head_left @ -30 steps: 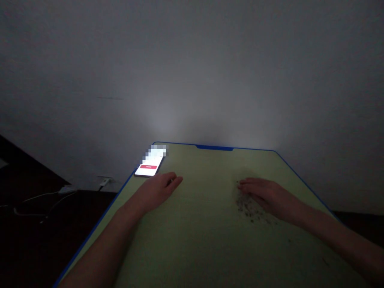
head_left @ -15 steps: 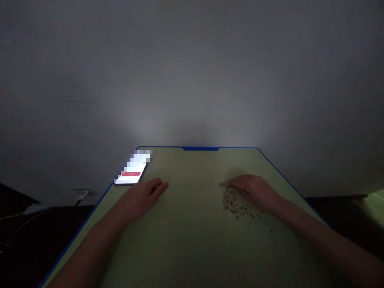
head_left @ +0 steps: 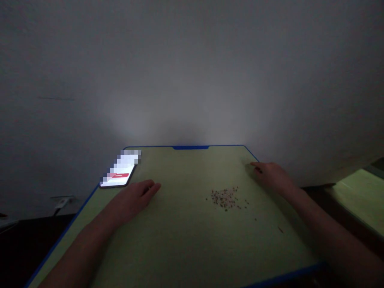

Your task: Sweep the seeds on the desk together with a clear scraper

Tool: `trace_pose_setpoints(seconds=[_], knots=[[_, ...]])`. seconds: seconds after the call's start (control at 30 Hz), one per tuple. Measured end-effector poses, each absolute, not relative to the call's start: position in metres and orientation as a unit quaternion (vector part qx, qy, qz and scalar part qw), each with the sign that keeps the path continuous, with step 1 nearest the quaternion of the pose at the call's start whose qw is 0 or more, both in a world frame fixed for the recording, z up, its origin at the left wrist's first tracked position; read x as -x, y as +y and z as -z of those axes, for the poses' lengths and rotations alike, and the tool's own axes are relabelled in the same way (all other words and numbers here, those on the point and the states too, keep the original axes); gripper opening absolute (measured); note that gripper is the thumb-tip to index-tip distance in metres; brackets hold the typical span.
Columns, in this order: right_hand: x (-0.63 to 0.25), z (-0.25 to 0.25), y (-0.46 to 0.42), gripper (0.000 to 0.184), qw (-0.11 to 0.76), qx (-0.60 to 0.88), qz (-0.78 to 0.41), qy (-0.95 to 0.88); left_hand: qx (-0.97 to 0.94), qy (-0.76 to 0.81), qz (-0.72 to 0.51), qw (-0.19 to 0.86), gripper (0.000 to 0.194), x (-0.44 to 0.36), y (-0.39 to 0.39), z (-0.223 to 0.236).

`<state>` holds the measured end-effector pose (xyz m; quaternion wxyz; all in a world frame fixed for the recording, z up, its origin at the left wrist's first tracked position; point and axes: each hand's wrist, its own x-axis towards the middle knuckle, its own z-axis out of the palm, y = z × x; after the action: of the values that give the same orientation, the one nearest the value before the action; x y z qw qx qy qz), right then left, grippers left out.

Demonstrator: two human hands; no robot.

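Observation:
Small dark and pale grains (head_left: 224, 198), too tiny to name, lie in a loose scatter on the pale tabletop (head_left: 186, 236). My left hand (head_left: 136, 200) rests on the table just in front of a lit phone (head_left: 118, 170). Its fingers are loosely curled, with a gap at the thumb and nothing visible in it. Beyond the grains, my right hand (head_left: 273, 176) is by the table's far right edge. Its forefinger points outward, a gap shows below it, and I see nothing held. The inside of the palm is hidden.
A blue rim (head_left: 192, 147) borders the table, with a plain wall (head_left: 192, 72) behind. A thin dark sliver (head_left: 280, 229) lies near my right forearm. A plug with a cable (head_left: 61, 203) is low on the wall at left. Another pale surface (head_left: 363, 196) stands at right.
My right hand has moved off the grains, right and away from me; the small pale thing at its fingertips no longer shows. The grains are more bunched. The view has turned slightly right.

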<state>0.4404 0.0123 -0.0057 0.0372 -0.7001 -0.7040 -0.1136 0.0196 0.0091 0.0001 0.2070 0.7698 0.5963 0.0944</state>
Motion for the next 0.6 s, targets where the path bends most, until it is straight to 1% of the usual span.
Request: trace_pose_setpoints(seconds=[0.2,0.33,0.43,0.53,0.6], knots=[[-0.383,0.018,-0.013,0.033,-0.010,0.646,0.120,-0.754,-0.779,0.594,-0.083,0.184,0.046,-0.021,0.008,-0.003],[-0.349,0.019,-0.027,0.031,-0.011,0.615,0.109,-0.781,-0.781,0.589,-0.085,0.187,0.045,-0.023,0.008,-0.004],[-0.348,0.009,-0.029,0.031,-0.002,0.611,0.100,-0.785,-0.783,0.586,-0.084,0.193,0.044,-0.023,0.009,-0.005],[-0.374,-0.005,-0.035,0.033,0.036,0.648,0.101,-0.754,-0.783,0.586,-0.081,0.191,0.044,-0.022,0.010,-0.004],[-0.402,-0.008,-0.048,0.034,0.095,0.711,0.094,-0.691,-0.783,0.588,-0.083,0.185,0.044,-0.022,0.010,-0.002]])
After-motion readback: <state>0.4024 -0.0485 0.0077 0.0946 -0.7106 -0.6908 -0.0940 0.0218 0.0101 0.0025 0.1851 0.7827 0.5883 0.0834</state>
